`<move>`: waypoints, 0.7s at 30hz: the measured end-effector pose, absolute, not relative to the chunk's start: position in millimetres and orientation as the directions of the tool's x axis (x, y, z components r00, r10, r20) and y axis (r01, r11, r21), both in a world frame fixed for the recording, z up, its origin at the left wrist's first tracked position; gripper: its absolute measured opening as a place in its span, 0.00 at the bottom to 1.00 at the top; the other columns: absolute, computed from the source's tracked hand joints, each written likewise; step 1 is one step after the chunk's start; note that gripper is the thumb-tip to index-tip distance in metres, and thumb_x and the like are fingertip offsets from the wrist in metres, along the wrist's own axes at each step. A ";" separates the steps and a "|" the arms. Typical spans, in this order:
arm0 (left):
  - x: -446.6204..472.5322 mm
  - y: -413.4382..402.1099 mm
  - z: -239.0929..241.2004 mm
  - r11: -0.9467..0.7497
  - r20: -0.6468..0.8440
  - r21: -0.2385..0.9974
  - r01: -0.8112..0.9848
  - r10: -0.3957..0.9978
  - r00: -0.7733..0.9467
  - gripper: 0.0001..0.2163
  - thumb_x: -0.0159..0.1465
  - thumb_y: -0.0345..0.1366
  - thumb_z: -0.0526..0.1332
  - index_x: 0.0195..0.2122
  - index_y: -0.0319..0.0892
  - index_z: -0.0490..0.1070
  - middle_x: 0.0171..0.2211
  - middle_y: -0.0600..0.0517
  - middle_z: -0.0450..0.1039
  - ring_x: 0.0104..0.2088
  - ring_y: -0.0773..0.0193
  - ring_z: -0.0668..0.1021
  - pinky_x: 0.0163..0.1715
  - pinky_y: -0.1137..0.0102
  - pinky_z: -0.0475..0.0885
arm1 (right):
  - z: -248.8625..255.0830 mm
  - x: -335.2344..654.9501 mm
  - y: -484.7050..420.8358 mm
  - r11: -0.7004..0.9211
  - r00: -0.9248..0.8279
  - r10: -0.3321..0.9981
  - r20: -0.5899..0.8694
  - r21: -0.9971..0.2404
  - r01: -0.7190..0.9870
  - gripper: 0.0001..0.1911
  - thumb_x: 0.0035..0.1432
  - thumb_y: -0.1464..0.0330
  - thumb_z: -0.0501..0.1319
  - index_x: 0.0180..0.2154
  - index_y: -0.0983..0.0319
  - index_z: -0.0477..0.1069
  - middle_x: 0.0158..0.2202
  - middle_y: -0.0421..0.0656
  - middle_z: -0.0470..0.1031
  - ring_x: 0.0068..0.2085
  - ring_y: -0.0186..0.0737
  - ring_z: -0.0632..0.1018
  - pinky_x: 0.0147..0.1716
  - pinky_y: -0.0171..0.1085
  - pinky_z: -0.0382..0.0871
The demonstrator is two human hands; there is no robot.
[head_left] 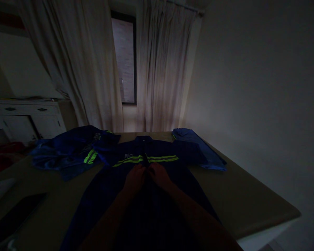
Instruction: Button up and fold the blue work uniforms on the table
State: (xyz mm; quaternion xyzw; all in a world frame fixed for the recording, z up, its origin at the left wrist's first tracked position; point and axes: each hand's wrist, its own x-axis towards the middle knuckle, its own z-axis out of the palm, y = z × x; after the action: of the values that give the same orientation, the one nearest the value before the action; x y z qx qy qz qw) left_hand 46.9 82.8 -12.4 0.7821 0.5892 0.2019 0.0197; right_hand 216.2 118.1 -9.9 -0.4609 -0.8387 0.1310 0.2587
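A dark blue work jacket [167,174] lies front side up, its collar at the far end and yellow-green reflective bands across the chest. Just below those bands, at the middle of the front opening, my left hand [135,177] and my right hand [159,174] are close together. Both have their fingers closed in a pinch on the jacket's front edges. Dim light hides the fingertips and whatever fastening lies between them.
Crumpled blue clothing [68,150] with a reflective band lies left on the table [251,198]. A folded blue garment [210,153] is at the right, near the wall. A dark flat object [18,216] lies front left. Curtains [164,69] hang behind.
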 end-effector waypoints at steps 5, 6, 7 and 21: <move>45.1 80.7 -9.2 -0.307 0.309 0.326 0.894 0.928 0.206 0.10 0.70 0.28 0.53 0.42 0.44 0.73 0.44 0.46 0.75 0.47 0.56 0.76 0.49 0.65 0.68 | -2.8 214.5 110.4 0.524 -0.452 0.850 0.270 -0.349 0.777 0.07 0.68 0.67 0.59 0.43 0.58 0.76 0.46 0.45 0.78 0.46 0.42 0.79 0.46 0.36 0.69; 45.0 80.2 -8.9 -0.302 0.319 0.332 0.894 0.928 0.195 0.10 0.70 0.28 0.53 0.42 0.45 0.73 0.44 0.47 0.75 0.47 0.56 0.76 0.49 0.65 0.68 | -1.8 214.2 108.9 0.519 -0.450 0.853 0.264 -0.333 0.787 0.08 0.69 0.67 0.58 0.44 0.58 0.75 0.46 0.45 0.78 0.45 0.42 0.79 0.45 0.36 0.70; 44.8 79.9 -8.8 -0.297 0.325 0.335 0.894 0.927 0.186 0.09 0.70 0.29 0.53 0.42 0.45 0.73 0.43 0.47 0.75 0.47 0.57 0.76 0.48 0.65 0.68 | -1.0 213.8 107.6 0.514 -0.447 0.855 0.261 -0.321 0.795 0.08 0.69 0.67 0.58 0.44 0.57 0.75 0.46 0.45 0.77 0.44 0.41 0.79 0.44 0.36 0.70; 38.1 90.0 -15.8 -0.265 0.278 0.438 0.859 0.949 0.151 0.08 0.70 0.35 0.56 0.38 0.43 0.75 0.40 0.49 0.77 0.43 0.59 0.78 0.47 0.66 0.68 | -12.0 216.2 124.8 0.480 -0.413 0.876 0.251 -0.541 0.690 0.04 0.61 0.69 0.66 0.40 0.60 0.77 0.43 0.44 0.80 0.46 0.42 0.79 0.46 0.36 0.68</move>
State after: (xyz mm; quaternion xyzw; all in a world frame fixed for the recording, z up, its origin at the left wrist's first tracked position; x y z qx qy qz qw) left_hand 38.1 90.0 -15.8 0.7534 0.5998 0.2547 0.0882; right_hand 216.2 124.8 -12.0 -0.4769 -0.8209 0.1801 0.2574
